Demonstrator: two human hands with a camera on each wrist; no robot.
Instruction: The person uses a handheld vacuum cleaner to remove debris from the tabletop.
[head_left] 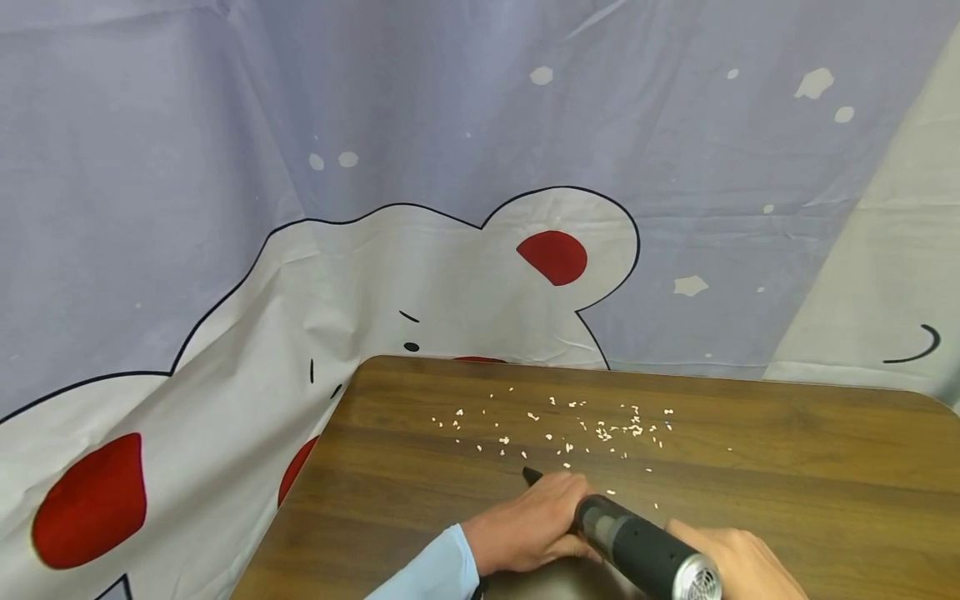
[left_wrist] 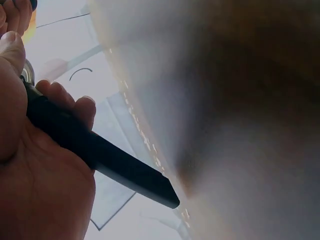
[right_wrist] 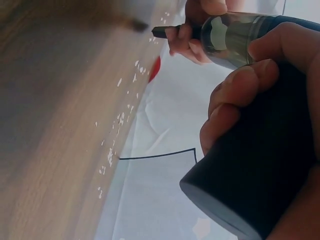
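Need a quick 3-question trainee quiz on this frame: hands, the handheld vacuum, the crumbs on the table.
1. True or false: both hands hold the black cylindrical handheld vacuum.
2. Which hand grips the front end near the narrow black nozzle? A) left hand B) right hand
3. Fill in: the small white crumbs lie scattered on the dark brown wooden ____.

Key
1. True: the left hand holds the front and the right hand the rear body.
2. A.
3. Table; the crumbs lie beyond the nozzle tip, toward the bear-print cloth backdrop.
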